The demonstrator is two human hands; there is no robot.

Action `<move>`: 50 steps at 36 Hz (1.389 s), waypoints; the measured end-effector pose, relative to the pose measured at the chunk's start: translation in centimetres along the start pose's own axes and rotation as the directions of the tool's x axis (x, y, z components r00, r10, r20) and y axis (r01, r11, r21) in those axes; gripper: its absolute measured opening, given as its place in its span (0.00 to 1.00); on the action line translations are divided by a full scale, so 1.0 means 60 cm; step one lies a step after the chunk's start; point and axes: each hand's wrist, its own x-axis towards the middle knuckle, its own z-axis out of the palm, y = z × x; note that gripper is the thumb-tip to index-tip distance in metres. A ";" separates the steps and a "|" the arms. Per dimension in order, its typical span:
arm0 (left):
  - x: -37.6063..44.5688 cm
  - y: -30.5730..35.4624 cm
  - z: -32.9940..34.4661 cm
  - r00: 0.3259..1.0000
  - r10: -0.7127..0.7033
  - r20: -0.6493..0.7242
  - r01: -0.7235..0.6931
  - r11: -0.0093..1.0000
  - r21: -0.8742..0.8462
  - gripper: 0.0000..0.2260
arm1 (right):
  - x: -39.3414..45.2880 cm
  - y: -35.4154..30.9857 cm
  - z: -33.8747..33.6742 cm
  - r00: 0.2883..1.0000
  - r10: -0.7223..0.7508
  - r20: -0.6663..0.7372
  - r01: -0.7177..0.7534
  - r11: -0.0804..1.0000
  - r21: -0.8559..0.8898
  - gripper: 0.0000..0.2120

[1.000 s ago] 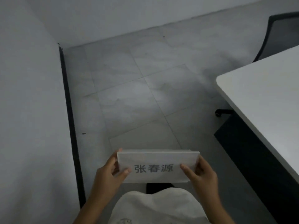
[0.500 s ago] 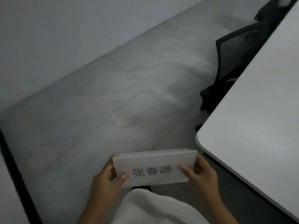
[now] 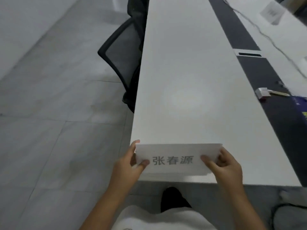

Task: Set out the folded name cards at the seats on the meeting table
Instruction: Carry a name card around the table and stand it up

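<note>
I hold a stack of white folded name cards [image 3: 176,166] with printed dark characters on the top one, just above the near end of the long white meeting table [image 3: 186,83]. My left hand [image 3: 129,163] grips the stack's left end, thumb on top. At the right end my right hand [image 3: 224,165] grips it the same way. The stack lies flat and faces me.
A black mesh office chair [image 3: 123,55] is pushed in at the table's left side. A dark strip [image 3: 259,72] runs down the table's middle, with a small white box [image 3: 263,92], a cable [image 3: 272,40] and papers to the right. Grey tiled floor lies on the left.
My view has swung right, from the floor and wall to the table's length. The card stack stays in both hands and now hovers over the table's near end.
</note>
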 end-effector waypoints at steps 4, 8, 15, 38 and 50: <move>0.060 0.026 0.074 1.000 -0.019 0.015 0.019 1.000 0.011 0.27 | 0.082 0.012 -0.047 1.000 0.028 0.004 -0.028 0.999 0.030 0.17; 0.106 0.043 0.117 0.999 -0.054 -0.004 0.054 0.997 0.055 0.27 | 0.150 0.027 -0.068 0.995 0.091 0.036 -0.093 0.993 0.073 0.28; 0.155 0.070 0.122 0.998 -0.065 -0.013 0.067 0.982 0.174 0.25 | 0.199 0.017 -0.065 0.995 0.063 0.076 -0.058 0.996 -0.061 0.26; 0.194 0.243 0.300 0.925 0.374 -0.066 -0.350 0.906 0.236 0.39 | 0.242 -0.082 -0.242 0.924 -0.045 -0.379 0.113 0.981 0.159 0.38; 0.204 0.317 0.644 0.994 0.079 0.074 -0.085 0.992 0.091 0.23 | 0.431 0.033 -0.513 0.951 0.011 -0.310 0.044 0.985 0.169 0.21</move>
